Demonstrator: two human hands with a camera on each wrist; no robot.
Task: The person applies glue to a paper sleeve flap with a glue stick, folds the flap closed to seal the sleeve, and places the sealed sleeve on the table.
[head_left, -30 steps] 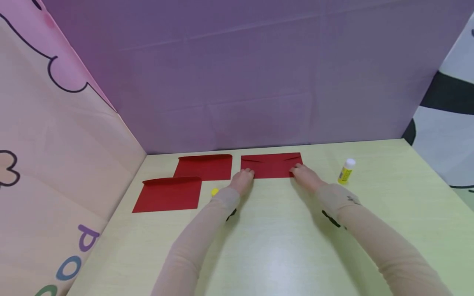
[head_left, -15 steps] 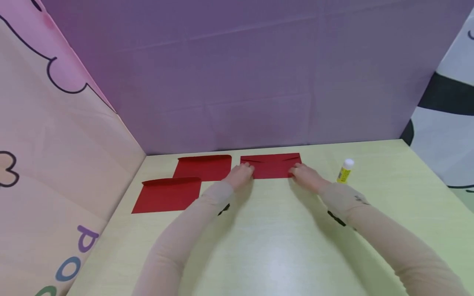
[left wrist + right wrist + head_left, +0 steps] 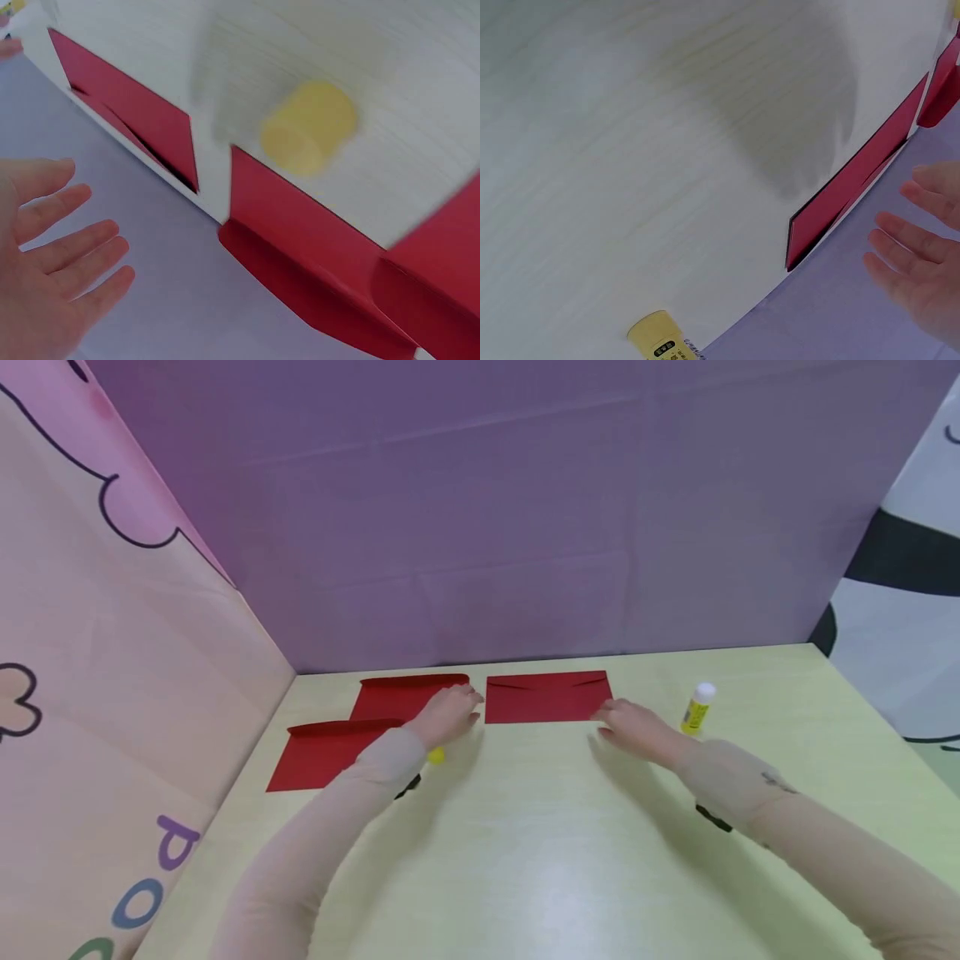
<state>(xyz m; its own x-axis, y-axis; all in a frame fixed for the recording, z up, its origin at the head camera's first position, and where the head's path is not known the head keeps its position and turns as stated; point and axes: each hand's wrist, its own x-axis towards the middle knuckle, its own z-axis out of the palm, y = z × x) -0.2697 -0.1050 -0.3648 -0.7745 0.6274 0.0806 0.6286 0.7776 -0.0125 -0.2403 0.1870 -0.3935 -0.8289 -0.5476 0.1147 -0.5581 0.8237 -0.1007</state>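
Observation:
A red envelope (image 3: 547,697) with its flap folded down lies flat at the back middle of the table. My left hand (image 3: 446,714) is off its left side, above the edge of another red envelope, with fingers extended and nothing in them. In the left wrist view the fingers (image 3: 97,240) are spread apart. My right hand (image 3: 637,731) hovers by the envelope's lower right corner, holding nothing; its fingers look loosely straight in the right wrist view. A yellow glue stick (image 3: 698,708) with a white end stands right of that hand. A small yellow cap (image 3: 436,755) sits below my left wrist.
Two more red envelopes lie at the left with raised flaps: one at the back (image 3: 390,697), one nearer (image 3: 322,756), partly behind my left arm. A purple backdrop (image 3: 487,527) rises at the table's rear edge, and a printed cloth (image 3: 135,693) borders the left.
Both hands have come off the folded envelope: the left moved left, the right slightly right and down. The envelope stays in place. The yellow cap, hidden half a second ago, shows again.

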